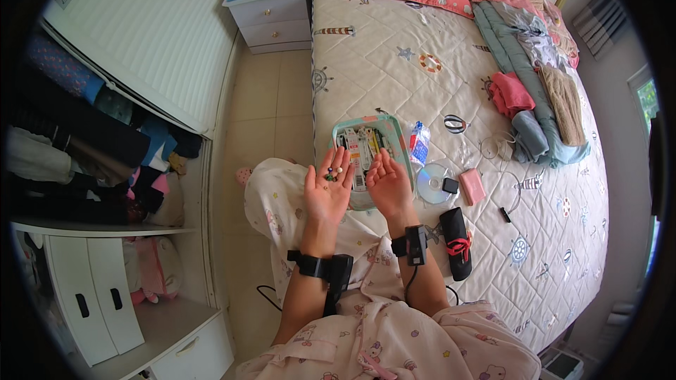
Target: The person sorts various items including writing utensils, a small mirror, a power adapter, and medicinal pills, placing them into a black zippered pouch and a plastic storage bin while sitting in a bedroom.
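My left hand (326, 198) is palm up with its fingers extended. Several small beads (331, 176), dark, green and pale, rest on its palm and at the base of its fingers. Beside it, my right hand (391, 190) is turned palm up too, fingers loosely curled, with nothing seen in it. Both hands are over the near part of a mint-green plastic basket (402, 155), partly hiding it. Inside the basket lie pens and packaged stationery (360, 148), one pack bearing a barcode.
Right of the basket lie a blue-and-white plastic packet (420, 142), a disc (432, 183), a pink box (472, 187) and a black roll-up pouch (456, 243) tied with red cord. Folded clothes (533, 95) are on the bed (380, 74). An open wardrobe (105, 229) stands left.
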Motion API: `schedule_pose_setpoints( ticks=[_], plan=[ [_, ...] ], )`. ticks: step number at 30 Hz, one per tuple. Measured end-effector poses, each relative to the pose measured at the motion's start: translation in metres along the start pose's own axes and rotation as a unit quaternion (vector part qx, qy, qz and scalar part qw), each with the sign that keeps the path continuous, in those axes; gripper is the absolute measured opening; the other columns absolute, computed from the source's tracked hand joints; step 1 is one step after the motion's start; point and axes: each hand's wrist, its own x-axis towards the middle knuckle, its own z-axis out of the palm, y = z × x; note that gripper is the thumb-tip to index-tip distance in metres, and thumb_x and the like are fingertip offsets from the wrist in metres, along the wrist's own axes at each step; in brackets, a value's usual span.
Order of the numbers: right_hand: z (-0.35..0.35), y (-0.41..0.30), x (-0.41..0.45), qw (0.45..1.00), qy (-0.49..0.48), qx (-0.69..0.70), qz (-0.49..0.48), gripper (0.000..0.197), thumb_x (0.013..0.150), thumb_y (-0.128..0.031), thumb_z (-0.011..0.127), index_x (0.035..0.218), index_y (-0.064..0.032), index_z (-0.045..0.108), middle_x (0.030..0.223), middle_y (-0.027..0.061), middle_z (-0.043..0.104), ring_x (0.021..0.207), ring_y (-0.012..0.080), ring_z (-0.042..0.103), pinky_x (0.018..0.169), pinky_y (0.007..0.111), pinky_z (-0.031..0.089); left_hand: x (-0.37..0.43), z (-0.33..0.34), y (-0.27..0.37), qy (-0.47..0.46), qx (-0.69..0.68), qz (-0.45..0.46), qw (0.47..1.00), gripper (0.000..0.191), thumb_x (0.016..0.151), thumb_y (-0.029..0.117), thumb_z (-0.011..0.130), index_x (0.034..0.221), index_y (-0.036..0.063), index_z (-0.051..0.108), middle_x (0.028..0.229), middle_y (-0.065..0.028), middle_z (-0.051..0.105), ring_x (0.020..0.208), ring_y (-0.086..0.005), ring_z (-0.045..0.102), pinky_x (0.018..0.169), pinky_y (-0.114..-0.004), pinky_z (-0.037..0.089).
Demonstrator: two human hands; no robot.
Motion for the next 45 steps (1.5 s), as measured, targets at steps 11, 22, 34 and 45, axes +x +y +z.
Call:
schedule_pose_setpoints(
  ticks=[11, 22, 34, 45],
  plan=[
    [0.016, 0.051, 0.005, 0.947, 0.029, -0.315, -0.048, 0.043, 0.091, -0.02, 0.034, 0.129, 0.0003, 0.033, 0.133, 0.0121, 0.036, 0.125, 0.0221, 0.032, 0.103, 0.033, 0.025, 0.002, 0.002, -0.004, -0.06, 0.041, -0.035, 0.997, 0.058, 0.093, 0.039, 0.024, 0.126, -0.0074, 0.035, 0.138, -0.0154, 0.026, 0.13, -0.0244, 0.018, 0.107, -0.036, 0.02],
    [0.018, 0.05, 0.002, 0.709, -0.001, -0.662, -0.244, 0.035, 0.079, -0.003, 0.056, 0.113, -0.0048, 0.053, 0.118, 0.0122, 0.047, 0.107, 0.0231, 0.049, 0.086, 0.032, 0.042, 0.001, 0.003, -0.002, -0.03, 0.072, -0.036, 0.996, 0.062, 0.093, 0.044, 0.021, 0.126, -0.0058, 0.036, 0.136, -0.0157, 0.03, 0.128, -0.0262, 0.025, 0.107, -0.038, 0.019],
    [0.003, 0.034, 0.009, 0.916, 0.12, -0.329, -0.197, 0.017, 0.085, -0.008, 0.053, 0.098, 0.0029, 0.052, 0.095, 0.0071, 0.056, 0.089, 0.016, 0.055, 0.078, 0.025, 0.047, 0.001, -0.001, -0.002, -0.047, 0.058, -0.066, 0.995, 0.058, 0.093, 0.04, 0.024, 0.126, -0.0071, 0.034, 0.137, -0.0168, 0.028, 0.128, -0.0264, 0.026, 0.106, -0.037, 0.023],
    [-0.02, 0.003, 0.009, 0.98, 0.105, 0.114, -0.129, 0.032, 0.084, -0.005, 0.04, 0.113, 0.0052, 0.047, 0.106, 0.0133, 0.055, 0.101, 0.0216, 0.054, 0.091, 0.032, 0.045, 0.002, 0.0, -0.003, -0.034, 0.041, -0.043, 0.998, 0.056, 0.093, 0.036, 0.026, 0.128, -0.0069, 0.029, 0.136, -0.0173, 0.029, 0.129, -0.0271, 0.024, 0.106, -0.038, 0.023]
  ],
)
